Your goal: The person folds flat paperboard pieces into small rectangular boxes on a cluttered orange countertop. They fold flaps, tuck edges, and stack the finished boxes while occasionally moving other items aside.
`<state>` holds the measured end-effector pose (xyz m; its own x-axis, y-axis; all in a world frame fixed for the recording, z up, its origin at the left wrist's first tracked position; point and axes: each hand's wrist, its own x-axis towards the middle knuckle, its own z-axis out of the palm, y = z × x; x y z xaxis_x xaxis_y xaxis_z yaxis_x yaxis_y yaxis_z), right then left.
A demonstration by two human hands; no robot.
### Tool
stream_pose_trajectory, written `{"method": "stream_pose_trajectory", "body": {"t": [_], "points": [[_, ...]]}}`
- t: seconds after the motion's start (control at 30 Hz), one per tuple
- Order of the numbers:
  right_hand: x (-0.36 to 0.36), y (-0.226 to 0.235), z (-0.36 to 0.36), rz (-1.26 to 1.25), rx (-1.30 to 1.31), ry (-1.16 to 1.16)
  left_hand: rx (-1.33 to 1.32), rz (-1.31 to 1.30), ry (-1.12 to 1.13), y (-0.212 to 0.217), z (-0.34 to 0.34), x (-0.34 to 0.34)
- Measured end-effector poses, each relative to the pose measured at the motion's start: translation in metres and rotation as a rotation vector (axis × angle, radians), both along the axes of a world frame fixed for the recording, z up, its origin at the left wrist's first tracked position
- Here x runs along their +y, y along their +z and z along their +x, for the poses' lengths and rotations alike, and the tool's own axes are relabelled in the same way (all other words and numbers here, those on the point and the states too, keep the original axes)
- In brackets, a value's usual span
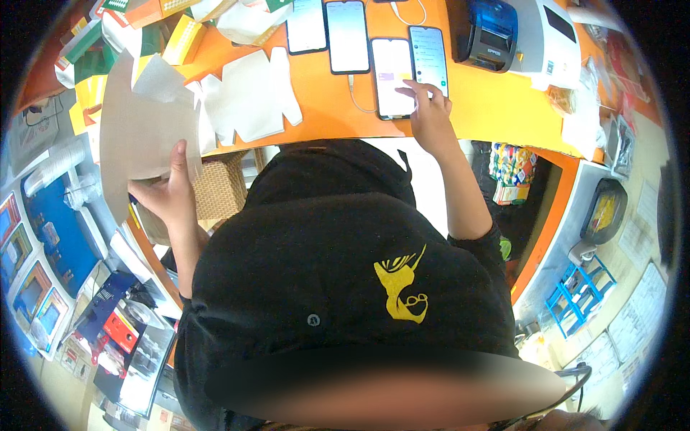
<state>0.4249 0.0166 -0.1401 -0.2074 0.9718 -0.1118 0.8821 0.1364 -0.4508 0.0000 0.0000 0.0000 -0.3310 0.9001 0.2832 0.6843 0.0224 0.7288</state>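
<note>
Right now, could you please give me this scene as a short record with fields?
Setting: orange counter, seen from above
Left hand: holds a flat brown cardboard sheet at the counter's left edge
Right hand: fingers on a lit smartphone with a cable attached
Phones: three more phones lie beside it, screens lit
Paper: white flat bags lie on the counter
Devices: blue-topped label printer at the back

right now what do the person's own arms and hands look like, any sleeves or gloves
Both hands are bare: no gloves, rings or watch show on the left hand or the right hand. The forearms are uncovered too. The black top with a yellow emblem has sleeves ending near the elbows.
</note>
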Motion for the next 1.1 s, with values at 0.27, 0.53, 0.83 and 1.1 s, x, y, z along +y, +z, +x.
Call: {"method": "stream_pose_trajectory", "body": {"t": [0.27, 0.53, 0.83, 1.1], "points": [[0.028, -0.005, 0.002, 0.115, 0.023, -0.040, 0.002, 0.217, -0.050, 0.002, 0.030, 0.008], [0.019, 0.092, -0.073, -0.347, 1.062, 0.181, 0.402, -0.128, -0.135, -0.001, 0.085, 0.012], [0.036, 0.162, -0.157, -0.037, 1.045, 0.078, 0.394, -0.070, -0.302, 0.002, 0.096, 0.016], [0.041, 0.175, -0.183, 0.241, 1.224, 0.119, -0.335, 0.427, -0.252, 0.013, 0.058, 0.018]]}}
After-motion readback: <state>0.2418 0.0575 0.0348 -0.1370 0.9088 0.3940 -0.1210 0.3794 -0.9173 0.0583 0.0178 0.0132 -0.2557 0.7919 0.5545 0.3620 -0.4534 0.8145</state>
